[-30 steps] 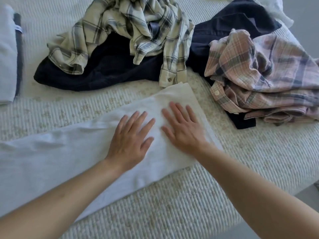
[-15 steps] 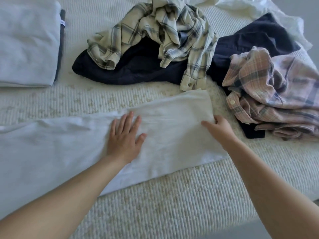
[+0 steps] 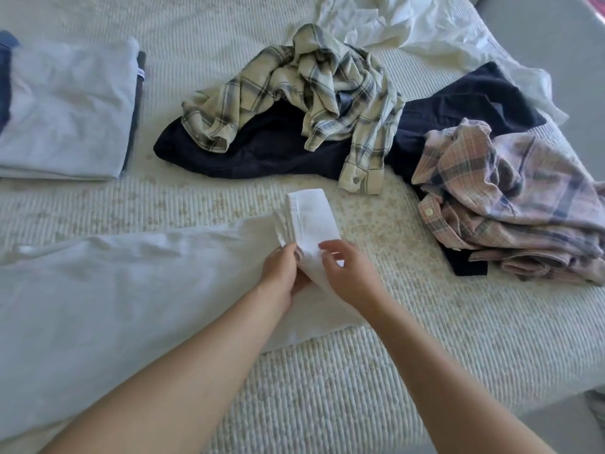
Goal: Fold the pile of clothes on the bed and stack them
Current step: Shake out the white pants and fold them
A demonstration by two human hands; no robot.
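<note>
A long white garment (image 3: pixel 114 290) lies flat across the near left of the bed (image 3: pixel 360 371). Its right end (image 3: pixel 311 221) is lifted and turned up off the bed. My left hand (image 3: pixel 283 273) and my right hand (image 3: pixel 350 273) both pinch that raised end, close together. Behind them lies the unfolded pile: a cream plaid shirt (image 3: pixel 320 90) on a dark navy garment (image 3: pixel 262 149), a pink plaid shirt (image 3: pixel 510 198) at the right, and a crumpled white garment (image 3: pixel 409 24) at the back. A folded stack topped by a pale grey garment (image 3: pixel 65 109) sits at the far left.
The bed's edge runs along the lower right, with grey floor (image 3: pixel 556 427) beyond it. Bare ribbed bedspread shows in front of my hands and between the folded stack and the pile.
My hands left the flattened cloth. The right hand took its right edge, the left joined it, and the end is now lifted and carried leftward. The view shifted left.
</note>
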